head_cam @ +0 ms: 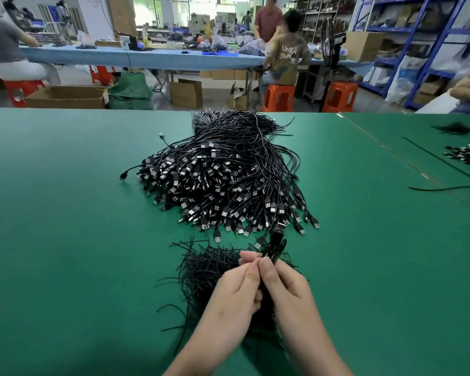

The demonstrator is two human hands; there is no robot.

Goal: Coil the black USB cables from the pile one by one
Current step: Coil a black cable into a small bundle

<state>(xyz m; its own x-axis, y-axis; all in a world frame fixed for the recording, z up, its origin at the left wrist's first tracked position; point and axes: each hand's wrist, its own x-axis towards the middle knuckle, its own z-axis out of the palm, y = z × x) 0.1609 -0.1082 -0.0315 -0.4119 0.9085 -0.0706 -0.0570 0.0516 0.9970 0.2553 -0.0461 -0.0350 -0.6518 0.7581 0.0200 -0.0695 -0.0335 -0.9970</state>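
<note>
**A:** What have your fingers got hold of?

**B:** The fingers (248, 257) of my left hand (236, 289) and my right hand (285, 286) are curled, thumbs close together. Between them they pinch one black cable (276, 249). It rises from my fingertips as a narrow looped bundle, held above the worktop (65, 240). It is blurred, so I cannot count the loops. A plug end sticks up at its top, away from me.

**A:** And under your hands?

**B:** A loose heap of thin black strands (201, 270) lies on the green worktop, partly hidden by my wrists.

**A:** Where is the pile?

**B:** The pile of black USB cables (223, 183) lies just beyond that heap, in the middle of the worktop. Its plugs fan towards me and its cords trail to the far edge.

**A:** Further out?

**B:** To the right, well apart, are a smaller bunch of cables (467, 154) and a single loose cable (445, 188). Past the worktop stand orange stools (278, 97), cardboard boxes (65, 96) and blue shelves (418, 28). People sit at a long blue table (147, 57).
</note>
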